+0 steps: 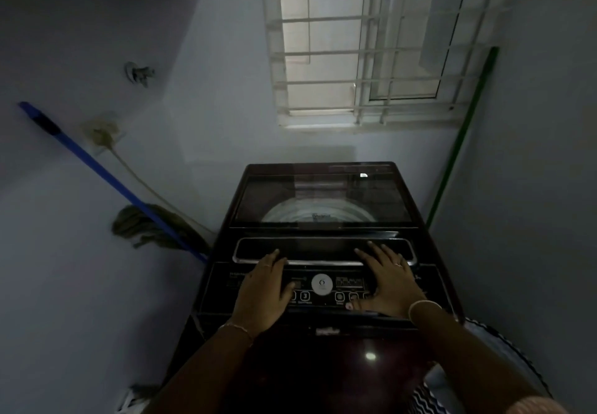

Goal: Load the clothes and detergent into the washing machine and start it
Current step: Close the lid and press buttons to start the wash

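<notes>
Hands poised at the washing machine point(323, 368), lid point(323, 200) closed.
Left hand point(265, 287) and right hand point(389, 282) lie flat on the control panel point(323, 305), fingers point(371, 252) straight and slightly apart, likely about to lift it.

One washing machine point(323, 200), two hands point(263, 291) point(389, 281).

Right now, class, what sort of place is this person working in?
Probably a home laundry corner: a top-loading washing machine stands below a barred window, with a mop leaning beside it.

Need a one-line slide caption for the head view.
Left hand and right hand rest on the control panel of the closed washer, mop alongside.
</notes>
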Demonstrator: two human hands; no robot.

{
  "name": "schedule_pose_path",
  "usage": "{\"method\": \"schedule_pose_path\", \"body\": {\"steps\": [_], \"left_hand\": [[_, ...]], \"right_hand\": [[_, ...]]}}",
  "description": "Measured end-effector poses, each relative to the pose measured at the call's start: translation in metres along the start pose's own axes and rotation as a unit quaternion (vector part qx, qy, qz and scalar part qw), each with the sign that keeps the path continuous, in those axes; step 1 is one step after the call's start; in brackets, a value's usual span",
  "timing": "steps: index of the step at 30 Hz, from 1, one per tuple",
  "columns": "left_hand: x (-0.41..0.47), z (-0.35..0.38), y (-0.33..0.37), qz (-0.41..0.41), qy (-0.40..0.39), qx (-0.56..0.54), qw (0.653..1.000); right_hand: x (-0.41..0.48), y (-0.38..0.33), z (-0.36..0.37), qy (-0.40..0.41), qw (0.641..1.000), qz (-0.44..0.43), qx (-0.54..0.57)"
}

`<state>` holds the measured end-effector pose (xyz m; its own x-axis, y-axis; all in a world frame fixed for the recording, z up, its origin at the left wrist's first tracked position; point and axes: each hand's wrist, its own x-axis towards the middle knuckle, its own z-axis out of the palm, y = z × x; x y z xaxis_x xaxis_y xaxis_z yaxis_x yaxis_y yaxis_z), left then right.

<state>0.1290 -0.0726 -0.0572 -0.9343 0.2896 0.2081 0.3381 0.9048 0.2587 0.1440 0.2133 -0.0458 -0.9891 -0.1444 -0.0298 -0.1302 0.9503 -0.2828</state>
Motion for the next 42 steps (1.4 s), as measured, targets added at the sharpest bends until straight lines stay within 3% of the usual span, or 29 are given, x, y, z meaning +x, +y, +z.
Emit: {"method": "schedule_pose_path", "body": {"steps": [3,8,22,42], "left_hand": [[-0.014,0.006,-0.005,0.011,0.058,-0.004,0.998],[-0.036,0.012,-0.009,0.009,0.077,0.008,0.997],[-0.064,0.017,-0.013,-0.004,0.032,0.022,0.999],[-0.056,0.021,-0.002,-0.031,0.082,0.047,0.995]], "right_hand": [[-0.010,0.003,0.004,0.011,0.999,0.035,0.022],[-0.020,0.004,0.007,0.019,0.997,0.065,0.023],[-0.029,-0.008,0.013,-0.023,0.986,0.156,0.050],[-0.028,-0.008,0.013,-0.039,0.985,0.162,0.044]]}}
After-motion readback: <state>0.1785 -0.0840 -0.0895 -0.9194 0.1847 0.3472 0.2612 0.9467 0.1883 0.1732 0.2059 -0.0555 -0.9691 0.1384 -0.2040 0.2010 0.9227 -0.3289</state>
